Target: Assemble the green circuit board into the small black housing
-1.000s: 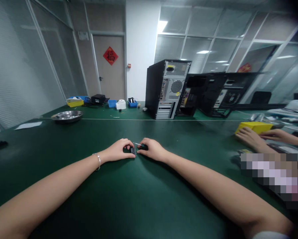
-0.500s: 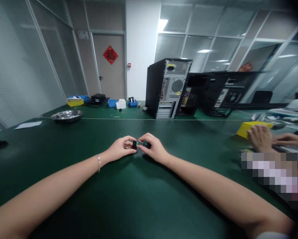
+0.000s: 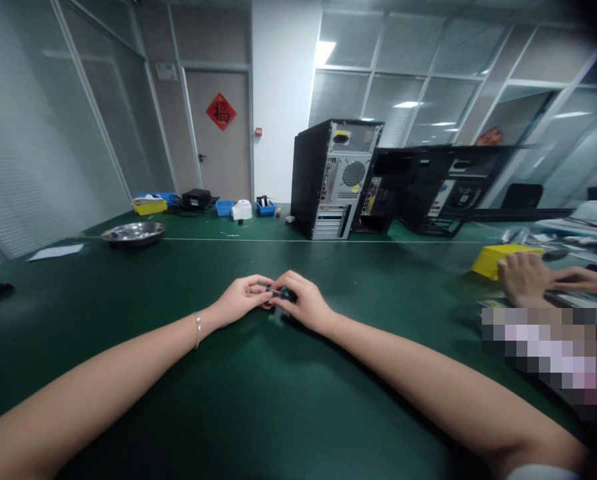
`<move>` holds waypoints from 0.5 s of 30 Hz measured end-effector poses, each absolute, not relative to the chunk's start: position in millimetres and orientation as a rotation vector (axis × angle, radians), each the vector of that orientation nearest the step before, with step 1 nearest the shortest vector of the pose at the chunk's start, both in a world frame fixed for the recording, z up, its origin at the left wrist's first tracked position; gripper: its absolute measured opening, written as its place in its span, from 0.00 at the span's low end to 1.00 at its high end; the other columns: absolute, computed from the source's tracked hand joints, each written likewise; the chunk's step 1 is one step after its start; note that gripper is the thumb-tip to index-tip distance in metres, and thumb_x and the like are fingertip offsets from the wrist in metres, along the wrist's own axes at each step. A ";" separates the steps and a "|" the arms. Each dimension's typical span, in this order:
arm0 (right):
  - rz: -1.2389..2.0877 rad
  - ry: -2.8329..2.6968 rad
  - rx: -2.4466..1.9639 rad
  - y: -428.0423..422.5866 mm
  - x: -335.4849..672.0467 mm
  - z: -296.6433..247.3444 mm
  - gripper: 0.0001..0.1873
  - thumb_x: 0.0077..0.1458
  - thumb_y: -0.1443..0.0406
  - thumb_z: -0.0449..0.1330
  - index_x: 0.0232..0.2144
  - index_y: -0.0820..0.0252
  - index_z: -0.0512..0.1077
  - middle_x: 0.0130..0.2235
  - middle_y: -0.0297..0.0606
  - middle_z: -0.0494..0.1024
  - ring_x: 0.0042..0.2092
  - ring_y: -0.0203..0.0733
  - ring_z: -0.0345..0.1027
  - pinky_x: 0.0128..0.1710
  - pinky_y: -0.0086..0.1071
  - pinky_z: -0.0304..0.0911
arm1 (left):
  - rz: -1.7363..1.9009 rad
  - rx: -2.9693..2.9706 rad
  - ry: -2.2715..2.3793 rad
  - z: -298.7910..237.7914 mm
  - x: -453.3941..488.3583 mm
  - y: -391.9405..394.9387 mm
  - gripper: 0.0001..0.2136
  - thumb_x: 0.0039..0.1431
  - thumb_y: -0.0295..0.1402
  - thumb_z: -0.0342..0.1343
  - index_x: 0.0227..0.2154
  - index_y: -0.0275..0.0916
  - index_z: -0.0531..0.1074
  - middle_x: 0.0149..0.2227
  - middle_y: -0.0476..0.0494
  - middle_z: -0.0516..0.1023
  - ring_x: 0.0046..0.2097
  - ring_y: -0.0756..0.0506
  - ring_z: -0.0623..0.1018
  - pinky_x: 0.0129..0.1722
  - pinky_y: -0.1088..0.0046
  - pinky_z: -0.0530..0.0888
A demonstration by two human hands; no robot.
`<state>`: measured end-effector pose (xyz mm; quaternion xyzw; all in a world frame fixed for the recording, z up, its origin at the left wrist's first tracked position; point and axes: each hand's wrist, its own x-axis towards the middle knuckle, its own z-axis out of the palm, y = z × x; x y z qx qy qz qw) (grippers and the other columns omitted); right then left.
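Note:
My left hand [image 3: 241, 299] and my right hand [image 3: 303, 301] meet fingertip to fingertip at the middle of the green table [image 3: 258, 400], both resting on it. Between them they pinch a small dark part [image 3: 277, 293] with a green bit and a thin metal piece; most of it is hidden by my fingers. Both hands are closed around it. A thin bracelet [image 3: 198, 329] sits on my left wrist.
A steel bowl [image 3: 133, 233] stands far left. Blue and yellow bins [image 3: 150, 205] and a white object [image 3: 242, 209] line the back edge. Open computer towers [image 3: 334, 179] stand behind. At right, another person's hands [image 3: 526, 279] rest by a yellow box [image 3: 493, 257].
My hands have closed tighter over the small part, so less of it shows. The other person's hands at right have drawn in beside the yellow box.

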<state>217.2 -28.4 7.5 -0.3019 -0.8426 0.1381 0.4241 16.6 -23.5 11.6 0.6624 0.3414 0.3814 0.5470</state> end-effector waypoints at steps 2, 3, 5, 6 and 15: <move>0.331 -2.120 -0.762 -29.2 216.8 7.7 0.09 0.58 0.62 0.63 0.42 0.55 0.75 0.40 0.39 0.75 0.41 0.41 0.72 0.43 0.33 0.68 | 0.933 1.597 0.796 10.8 17.2 -22.4 0.18 0.55 0.38 0.64 0.45 0.34 0.72 0.39 0.40 0.82 0.39 0.43 0.82 0.46 0.61 0.76; 0.322 -2.118 -0.761 -29.3 217.0 7.7 0.12 0.58 0.61 0.63 0.44 0.54 0.75 0.41 0.39 0.75 0.42 0.41 0.72 0.44 0.33 0.68 | 0.951 1.619 0.793 10.8 17.3 -22.0 0.18 0.55 0.37 0.63 0.46 0.34 0.72 0.41 0.39 0.82 0.40 0.43 0.81 0.46 0.62 0.76; 0.309 -2.100 -0.752 -28.8 218.3 7.7 0.15 0.59 0.61 0.62 0.49 0.53 0.74 0.41 0.39 0.75 0.42 0.41 0.72 0.44 0.33 0.68 | 0.987 1.674 0.800 11.9 17.1 -21.3 0.18 0.57 0.36 0.61 0.48 0.34 0.72 0.43 0.38 0.81 0.41 0.44 0.80 0.46 0.63 0.75; 0.305 -2.087 -0.747 -28.0 219.1 7.5 0.15 0.59 0.61 0.62 0.49 0.53 0.73 0.41 0.39 0.75 0.41 0.41 0.72 0.44 0.33 0.68 | 1.003 1.701 0.810 12.8 16.7 -21.2 0.17 0.58 0.35 0.59 0.49 0.34 0.72 0.43 0.38 0.81 0.40 0.44 0.80 0.45 0.63 0.75; 0.297 -2.059 -0.853 -18.1 223.7 2.1 0.10 0.59 0.61 0.62 0.42 0.56 0.75 0.39 0.39 0.75 0.41 0.41 0.71 0.42 0.33 0.66 | 1.021 1.805 0.928 11.7 10.7 -15.7 0.18 0.64 0.38 0.52 0.52 0.35 0.71 0.35 0.42 0.79 0.33 0.48 0.74 0.37 0.70 0.71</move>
